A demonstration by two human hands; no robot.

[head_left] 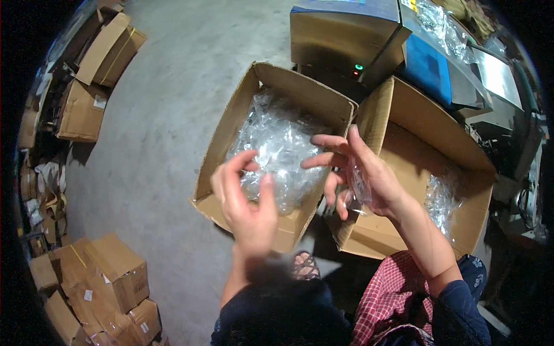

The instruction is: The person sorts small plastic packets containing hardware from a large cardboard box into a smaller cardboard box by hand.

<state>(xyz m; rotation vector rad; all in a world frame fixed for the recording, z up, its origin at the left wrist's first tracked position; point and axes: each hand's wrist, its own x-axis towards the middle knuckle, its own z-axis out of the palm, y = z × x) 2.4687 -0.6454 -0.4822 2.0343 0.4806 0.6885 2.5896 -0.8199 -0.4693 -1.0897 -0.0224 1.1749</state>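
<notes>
Over the left cardboard box (222,141), my left hand (245,202) hangs with its fingers curved and apart, nothing visible in it. Inside that box lies a heap of crinkled clear plastic pieces (277,144), shiny, their exact kind unclear. My right hand (372,179) is above the walls where the two boxes meet, its fingers spread toward the heap. A small clear plastic piece (359,183) is held against its palm by the lower fingers. The right cardboard box (410,141) contains a smaller pile of similar clear pieces (441,202) at its near right side.
A metal machine (346,37) with small lit lights stands beyond the boxes, a blue panel (427,69) beside it. More clear plastic (441,26) lies on top at the far right. Stacked cartons (109,271) line the left side. Grey concrete floor (167,115) lies between.
</notes>
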